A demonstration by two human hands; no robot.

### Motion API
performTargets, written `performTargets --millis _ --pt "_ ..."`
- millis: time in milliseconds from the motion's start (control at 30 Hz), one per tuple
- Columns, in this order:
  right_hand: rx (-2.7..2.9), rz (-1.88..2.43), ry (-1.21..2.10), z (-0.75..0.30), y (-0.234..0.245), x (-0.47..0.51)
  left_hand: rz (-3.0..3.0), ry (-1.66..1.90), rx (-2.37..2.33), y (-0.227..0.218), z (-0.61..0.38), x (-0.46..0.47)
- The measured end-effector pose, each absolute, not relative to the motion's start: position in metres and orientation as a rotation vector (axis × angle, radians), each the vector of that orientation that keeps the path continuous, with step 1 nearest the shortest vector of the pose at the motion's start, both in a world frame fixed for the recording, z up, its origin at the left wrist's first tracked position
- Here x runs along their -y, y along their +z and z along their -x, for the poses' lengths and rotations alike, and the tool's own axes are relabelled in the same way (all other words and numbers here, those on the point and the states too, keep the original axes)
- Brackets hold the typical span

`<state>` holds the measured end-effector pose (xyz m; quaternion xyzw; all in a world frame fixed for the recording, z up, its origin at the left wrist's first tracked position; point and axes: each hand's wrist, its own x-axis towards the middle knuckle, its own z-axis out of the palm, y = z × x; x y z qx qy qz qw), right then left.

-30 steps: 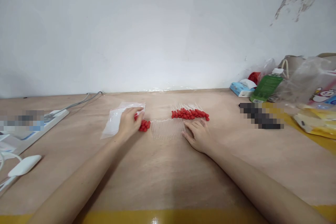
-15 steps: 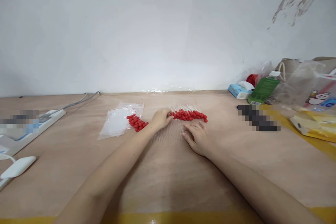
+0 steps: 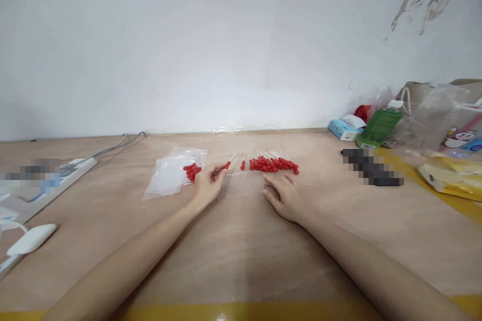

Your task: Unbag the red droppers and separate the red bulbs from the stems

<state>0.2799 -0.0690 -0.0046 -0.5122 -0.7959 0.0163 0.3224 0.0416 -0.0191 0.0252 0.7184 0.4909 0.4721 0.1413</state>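
One dropper (image 3: 226,165) is pinched between the thumb and fingers of my left hand (image 3: 208,184), its red end at my fingertips, its pale stem pointing away from me and leaning right. It lies just beyond the left end of the clear tubes (image 3: 241,188), which run away from me side by side, too thin and tight for me to count; my left hand is by that end. My right hand (image 3: 284,195) rests loosely at their other end, fingers spread, grasping nothing I can see. Past the tubes, one lone dropper (image 3: 242,165) lies left of a heaped row (image 3: 273,163), overlapped beyond counting. Left of my left hand are several red bulbs (image 3: 191,171), partly hidden, by what look like two bags (image 3: 167,175). Far right stand one bottle (image 3: 380,126) and one tissue box (image 3: 343,129).
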Motion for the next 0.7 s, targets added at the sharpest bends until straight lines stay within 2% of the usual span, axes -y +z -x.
performTargets --millis 133,267,467,700 --pt "1.977 1.201 -0.077 -0.281 -0.002 0.069 -2.448 1.321 -1.077 0.023 -0.021 0.059" --pt "2.095 1.003 -0.212 -0.279 0.006 0.075 -2.701 1.187 -0.835 0.012 -0.016 0.08" --pt "2.237 0.873 -0.328 -0.269 0.004 0.082 -2.701 1.144 -0.787 0.003 -0.021 0.075" --pt "2.208 0.863 -0.375 -0.261 0.004 0.082 -2.763 1.034 -0.947 0.018 -0.037 0.078"
